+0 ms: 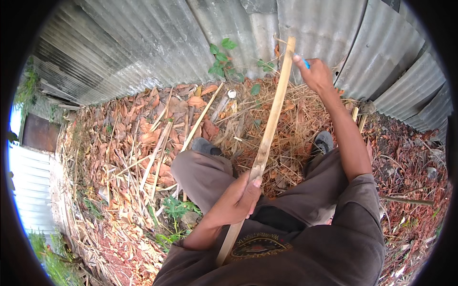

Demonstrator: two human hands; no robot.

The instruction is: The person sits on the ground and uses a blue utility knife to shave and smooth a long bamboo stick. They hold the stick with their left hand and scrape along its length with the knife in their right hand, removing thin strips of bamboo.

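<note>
A long pale bamboo slat (269,128) runs from my lap up toward the corrugated metal wall. My left hand (241,198) is wrapped around its lower part, thumb along the strip. My right hand (315,74) is stretched out near the slat's far end, fingers closed on a small blue tool (306,63) whose tip touches or nearly touches the slat. I am sitting with knees bent, grey trousers and grey shoes (205,146) in view.
Dry leaves, straw and several loose bamboo strips (160,143) cover the ground. A corrugated metal wall (157,38) curves around the back, with small green plants (222,62) at its foot. Weeds (176,209) grow by my left knee.
</note>
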